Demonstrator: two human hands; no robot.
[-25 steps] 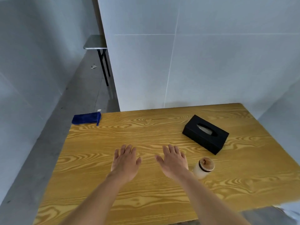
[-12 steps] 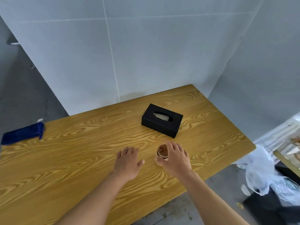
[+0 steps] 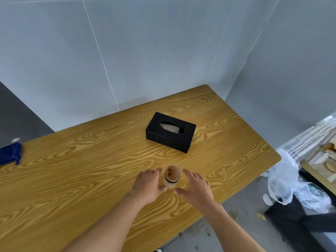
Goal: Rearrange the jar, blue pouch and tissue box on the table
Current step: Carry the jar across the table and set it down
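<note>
A wood-grain bench stands against grey walls. Both open hands, left hand and right hand, flank the jar without gripping it. The tissue box sits mid-bench and the blue pouch far left, so rearranging looks barely begun.

A wooden bench with bold yellow-brown grain fills most of the view, set into a corner of pale grey-blue panelled walls. Beyond its right edge, on a grey concrete floor, a crumpled white plastic bag lies against a black box. At far right stands a gold-framed piece, too blurred to identify.
</note>
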